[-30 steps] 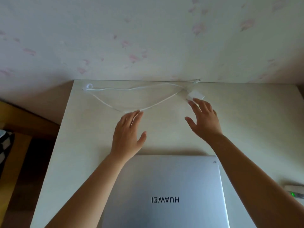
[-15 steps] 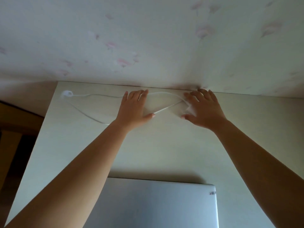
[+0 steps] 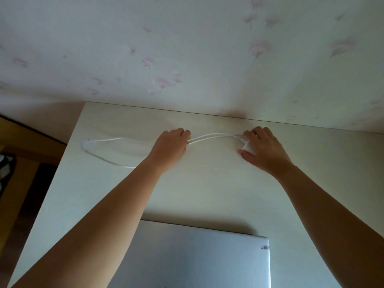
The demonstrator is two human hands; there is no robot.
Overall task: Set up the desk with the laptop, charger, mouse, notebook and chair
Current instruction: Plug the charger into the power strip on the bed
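Left grip (image 3: 172, 144) pinches cable (image 3: 209, 137) (doubled); right grip (image 3: 264, 148) cups charger (image 3: 248, 147).

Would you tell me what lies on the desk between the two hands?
In the head view, two white cable strands span from the left hand to the right hand.

pale floral wallpaper (image 3: 187, 48), brown floor (image 3: 22, 183) at left

one laptop (image 3: 199, 258), one charger (image 3: 248, 146), one desk (image 3: 207, 194), two hands
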